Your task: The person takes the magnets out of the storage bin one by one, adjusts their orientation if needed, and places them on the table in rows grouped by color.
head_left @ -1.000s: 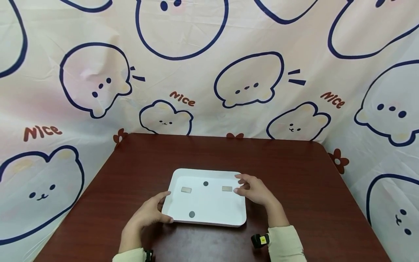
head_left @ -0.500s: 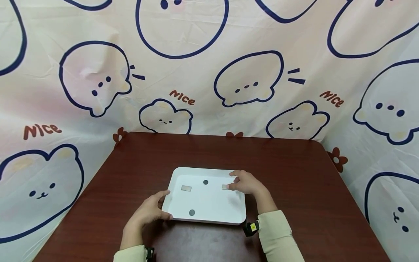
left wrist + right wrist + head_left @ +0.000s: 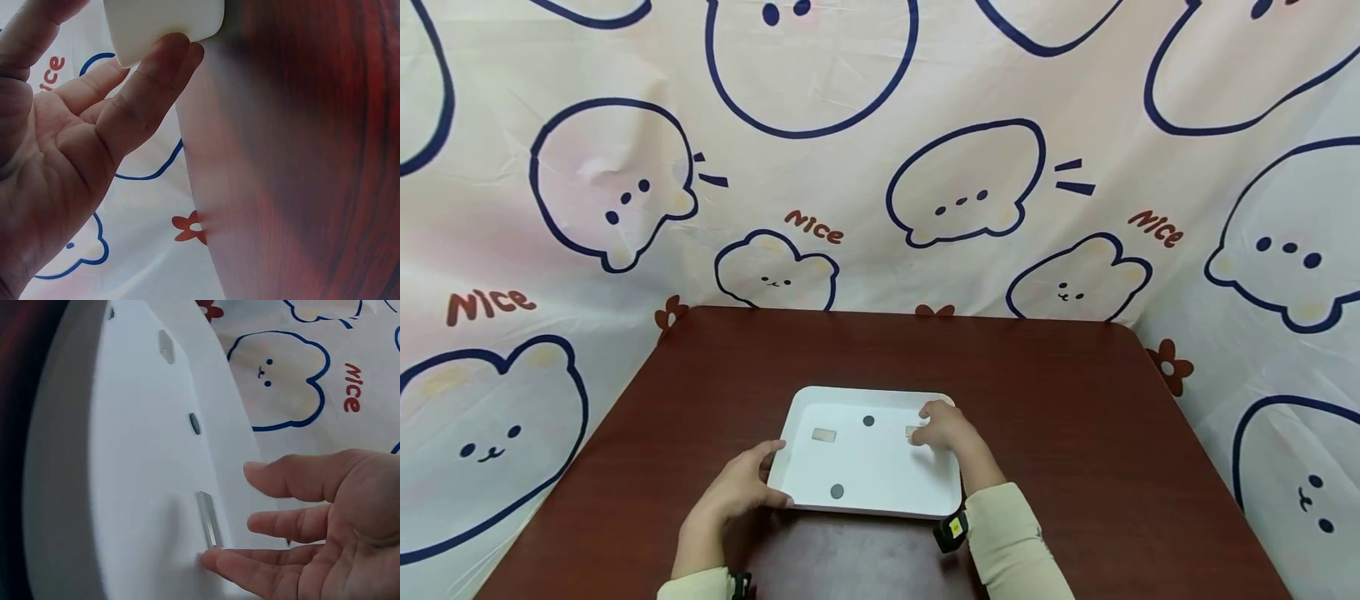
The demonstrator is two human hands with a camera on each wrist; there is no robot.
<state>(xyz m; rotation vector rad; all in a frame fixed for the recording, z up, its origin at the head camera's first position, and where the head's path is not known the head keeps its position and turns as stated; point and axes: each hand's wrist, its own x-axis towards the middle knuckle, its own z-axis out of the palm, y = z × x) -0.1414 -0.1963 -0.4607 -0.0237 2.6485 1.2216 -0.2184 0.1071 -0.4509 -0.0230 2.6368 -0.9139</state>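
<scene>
A shallow white tray (image 3: 895,483) stands on the table, with two small flat silvery rectangular pieces and two dark grey discs inside it. My left hand (image 3: 733,490) holds the tray at its front left corner, fingers at the left rim and thumb at the front edge. Over the tray's right side, my right hand (image 3: 951,429) partly covers the right rectangular piece (image 3: 911,432). In the right wrist view its thumb stays spread, and one fingertip is right at the end of that piece (image 3: 209,519). The left rectangular piece (image 3: 823,435) lies beside the back disc (image 3: 868,421); the other disc (image 3: 837,492) lies near the front.
The tray rests on a dark red-brown wooden table (image 3: 1075,467). Behind and beside the table hangs a pale cloth (image 3: 865,183) printed with cartoon faces and flowers. Dark straps with small devices (image 3: 951,532) sit at the wrists, below light sleeves.
My right hand has moved left from the tray's right rim, and its fingers now overlap the right rectangular piece. The left hand and the tray have stayed in place.
</scene>
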